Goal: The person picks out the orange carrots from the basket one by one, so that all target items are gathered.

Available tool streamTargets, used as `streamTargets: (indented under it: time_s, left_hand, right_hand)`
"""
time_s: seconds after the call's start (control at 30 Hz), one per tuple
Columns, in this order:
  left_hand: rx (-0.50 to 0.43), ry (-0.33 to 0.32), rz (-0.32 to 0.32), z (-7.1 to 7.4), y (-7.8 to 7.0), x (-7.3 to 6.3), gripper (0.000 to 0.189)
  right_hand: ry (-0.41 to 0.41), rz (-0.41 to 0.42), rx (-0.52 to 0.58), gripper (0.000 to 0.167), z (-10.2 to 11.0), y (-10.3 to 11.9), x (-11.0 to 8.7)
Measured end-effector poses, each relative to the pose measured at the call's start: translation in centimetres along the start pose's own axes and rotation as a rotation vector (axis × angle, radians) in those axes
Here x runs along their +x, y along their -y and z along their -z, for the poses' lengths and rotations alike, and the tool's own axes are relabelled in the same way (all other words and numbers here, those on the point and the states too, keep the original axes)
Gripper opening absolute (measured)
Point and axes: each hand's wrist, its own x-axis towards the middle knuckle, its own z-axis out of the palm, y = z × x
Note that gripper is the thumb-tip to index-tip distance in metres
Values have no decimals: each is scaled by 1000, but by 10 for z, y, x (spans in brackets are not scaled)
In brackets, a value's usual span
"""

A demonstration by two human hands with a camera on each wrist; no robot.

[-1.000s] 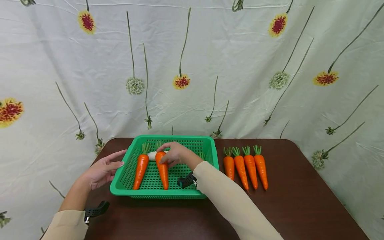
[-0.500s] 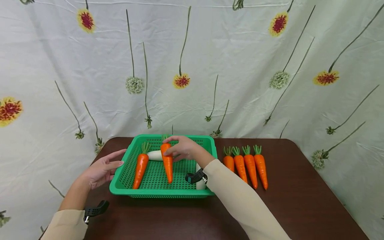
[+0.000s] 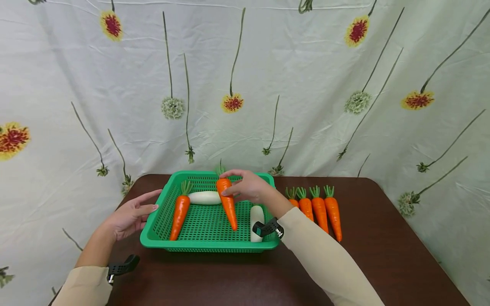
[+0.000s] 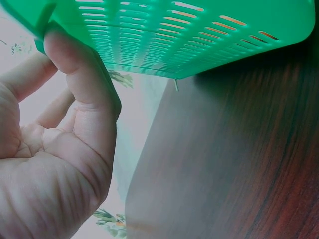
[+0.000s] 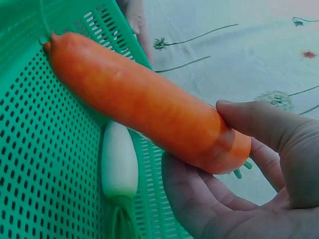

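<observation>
In the head view, my right hand (image 3: 249, 187) holds an orange carrot (image 3: 228, 206) near its leafy end, over the green basket (image 3: 206, 245). The right wrist view shows thumb and fingers pinching that carrot (image 5: 134, 99), its tip pointing away from the hand. Another carrot (image 3: 180, 216) lies along the basket's left side. A white radish (image 3: 204, 197) lies crosswise at the back. A second white radish (image 3: 256, 212) lies at the right, partly hidden by the wrist camera. My left hand (image 3: 130, 214) touches the basket's left rim with loosely extended fingers (image 4: 92, 89).
Several carrots (image 3: 332, 214) lie side by side right of the basket, some partly covered by my right sleeve (image 3: 317, 255). All stand on a dark wooden table (image 3: 383, 255). A flowered white curtain (image 3: 306, 85) hangs behind the table's back edge.
My right hand has lifted the carrot and carried it rightward and slightly back, uncovering the back radish and more of the right one. My left hand stays at the basket rim.
</observation>
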Motion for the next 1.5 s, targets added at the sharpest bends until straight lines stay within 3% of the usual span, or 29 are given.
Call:
streamTargets:
  time_s: [0.8, 1.5]
  left_hand:
    - [21, -7, -8, 0, 0, -1, 73]
    - [19, -49, 8, -4, -3, -2, 73]
  right_hand:
    - [-189, 163, 62, 56, 50, -8, -68]
    - [-322, 252, 22, 62, 120, -58, -140]
